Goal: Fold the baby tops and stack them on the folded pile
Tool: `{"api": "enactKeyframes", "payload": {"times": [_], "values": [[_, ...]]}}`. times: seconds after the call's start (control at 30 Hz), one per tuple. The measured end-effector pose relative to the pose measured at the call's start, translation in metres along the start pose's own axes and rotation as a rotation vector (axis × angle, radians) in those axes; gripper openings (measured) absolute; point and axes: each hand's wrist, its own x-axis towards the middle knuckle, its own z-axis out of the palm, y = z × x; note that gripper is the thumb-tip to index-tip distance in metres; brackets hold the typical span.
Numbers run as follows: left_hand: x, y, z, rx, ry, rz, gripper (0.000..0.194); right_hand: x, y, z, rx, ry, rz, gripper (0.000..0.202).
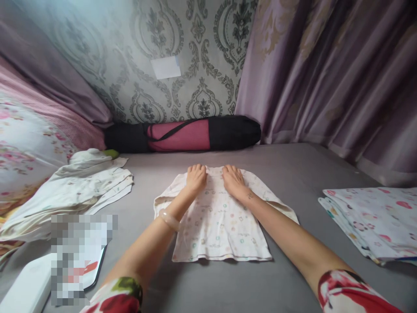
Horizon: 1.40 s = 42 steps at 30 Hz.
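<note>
A small white long-sleeved shirt (220,230) with a pale print of little figures lies on the grey sheet, its hem toward me and its sleeves out to both sides. At the far, neck end of it, my left hand (196,178) is closed on the cloth with bent fingers. My right hand (233,179) grips the same end a little to the right, its fingertips hidden from view. Between the hands a strip of the neck edge shows. A pale bangle (168,219) circles my left wrist.
Left lies a heap of pale printed clothes (94,178) beside a floral pillow (26,148). Nearer are a partly blurred phone-like object (94,265) and a white box (28,287). Folded printed cloths (374,217) lie right. A black and pink bag (179,135) lies along the wall.
</note>
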Motion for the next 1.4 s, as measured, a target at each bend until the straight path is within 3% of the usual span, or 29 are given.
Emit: {"api": "enactKeyframes", "payload": {"times": [0.1,0.27,0.43,0.6,0.67,0.73,0.83,0.9,1.07,1.17,1.27,1.4], "values": [[-0.019,0.01,0.011,-0.123,-0.092,0.13,0.038,-0.016,-0.013,0.007,0.064,-0.08,-0.026,0.049],[-0.038,0.014,0.032,-0.118,-0.094,0.038,0.055,-0.028,-0.018,0.019,0.105,-0.129,0.029,0.059],[-0.037,0.013,0.031,-0.118,-0.078,0.02,0.056,-0.026,-0.018,0.02,0.101,-0.119,0.041,0.059],[-0.037,0.013,0.024,-0.115,-0.145,0.027,0.057,-0.023,-0.014,0.016,0.203,-0.186,0.037,0.058],[-0.037,0.013,0.021,-0.114,-0.173,0.022,0.059,-0.023,-0.006,0.008,0.319,-0.216,0.027,0.06],[-0.037,0.014,0.019,-0.122,-0.193,0.012,0.06,-0.027,0.008,-0.006,0.458,-0.165,0.027,0.059],[-0.036,0.015,0.018,-0.133,-0.208,0.005,0.059,-0.044,0.044,-0.036,0.581,-0.034,0.099,0.049],[-0.035,0.014,0.018,-0.128,-0.214,0.005,0.059,-0.063,0.074,-0.054,0.568,0.002,0.237,0.043],[-0.03,0.016,0.017,-0.098,-0.231,-0.003,0.054,-0.116,0.133,-0.073,0.421,-0.214,0.446,0.044],[-0.023,0.028,0.013,-0.063,-0.186,-0.005,0.042,-0.128,0.136,-0.068,0.393,-0.356,0.501,0.04],[-0.013,0.05,0.012,-0.082,-0.114,0.039,0.038,-0.124,0.124,-0.064,0.322,-0.39,0.513,0.038],[0.005,0.09,0.024,-0.272,-0.047,0.245,0.049,-0.117,0.113,-0.065,0.324,-0.384,0.466,0.04]]}}
